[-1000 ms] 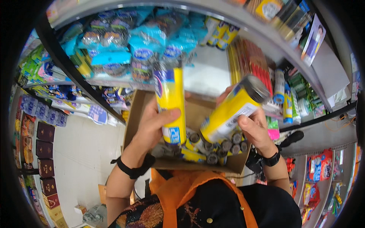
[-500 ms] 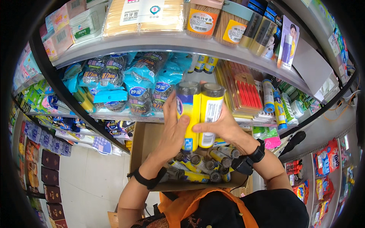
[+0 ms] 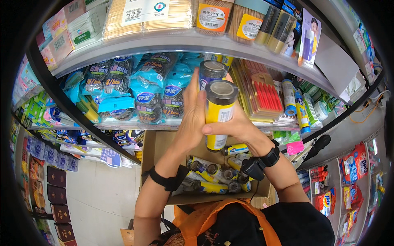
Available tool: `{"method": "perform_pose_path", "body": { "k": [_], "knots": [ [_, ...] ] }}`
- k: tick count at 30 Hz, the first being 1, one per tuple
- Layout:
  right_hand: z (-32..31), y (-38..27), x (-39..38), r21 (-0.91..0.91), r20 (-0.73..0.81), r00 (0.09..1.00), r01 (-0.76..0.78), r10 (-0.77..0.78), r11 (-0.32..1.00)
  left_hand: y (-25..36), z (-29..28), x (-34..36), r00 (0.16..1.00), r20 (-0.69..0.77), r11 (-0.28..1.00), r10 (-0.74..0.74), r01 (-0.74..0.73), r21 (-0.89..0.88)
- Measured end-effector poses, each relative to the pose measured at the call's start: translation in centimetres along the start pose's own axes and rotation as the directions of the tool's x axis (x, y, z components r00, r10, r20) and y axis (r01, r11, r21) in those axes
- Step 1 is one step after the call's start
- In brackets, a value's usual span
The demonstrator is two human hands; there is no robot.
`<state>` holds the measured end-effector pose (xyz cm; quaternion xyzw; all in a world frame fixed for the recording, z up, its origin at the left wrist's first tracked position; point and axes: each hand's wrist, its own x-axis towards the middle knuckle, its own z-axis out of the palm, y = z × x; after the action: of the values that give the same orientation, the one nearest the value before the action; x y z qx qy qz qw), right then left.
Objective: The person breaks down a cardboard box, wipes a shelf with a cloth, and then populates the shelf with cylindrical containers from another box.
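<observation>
Between my hands are two yellow-wrapped rolls with grey, translucent ends, held nearly upright at the shelf's front edge. The nearer roll (image 3: 221, 108) overlaps the farther roll (image 3: 212, 71), so much of the farther one is hidden. My left hand (image 3: 192, 117) presses against their left side, fingers pointing up. From the right, my right hand (image 3: 238, 123) grips the nearer roll with its thumb across the front; its other fingers are mostly hidden. Below, an open cardboard box (image 3: 158, 153) contains several similar rolls (image 3: 211, 187) lying loosely.
Blue packs of steel wool scourers (image 3: 141, 96) fill the shelf to the left. Red-and-yellow packs (image 3: 266, 98) stand right of the rolls, beside upright tubes (image 3: 301, 112). The upper shelf edge (image 3: 164, 46) overhangs my hands. A black shelf post (image 3: 74, 106) slants at left.
Both rolls have moved up and toward the shelf, tipping so their ends show more. One now sits behind the other instead of side by side. My hands moved with them.
</observation>
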<state>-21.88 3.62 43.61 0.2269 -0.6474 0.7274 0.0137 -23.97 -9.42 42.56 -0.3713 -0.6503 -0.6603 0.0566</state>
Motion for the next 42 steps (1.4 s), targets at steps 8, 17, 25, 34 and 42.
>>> {"method": "perform_pose_path", "body": {
  "k": [8,17,25,34,42],
  "knots": [
    [-1.7,0.8,3.2,-0.281,-0.294,0.936,0.110,-0.194,0.953,-2.2,1.0,-2.3,0.929,-0.370,0.985,0.007,0.058,0.165],
    [-6.0,8.6,11.8,-0.459,-0.535,0.780,0.052,-0.323,0.887,-0.6,-1.5,-5.0,0.943,-0.332,0.989,0.036,0.013,0.146],
    [-8.6,10.8,12.1,-0.587,-0.365,0.910,-0.061,-0.196,0.807,1.0,-2.1,-5.9,0.944,-0.326,0.997,-0.051,0.069,0.042],
    [-10.4,12.0,11.5,-0.667,-0.322,0.947,-0.216,-0.014,0.713,1.9,-2.9,-6.0,0.949,-0.307,0.996,-0.074,0.086,0.024],
    [-10.9,11.4,10.6,-0.521,-0.278,0.946,-0.292,0.165,0.802,2.0,-3.2,-6.2,0.944,-0.309,0.993,-0.119,0.118,-0.022]
  ]
}}
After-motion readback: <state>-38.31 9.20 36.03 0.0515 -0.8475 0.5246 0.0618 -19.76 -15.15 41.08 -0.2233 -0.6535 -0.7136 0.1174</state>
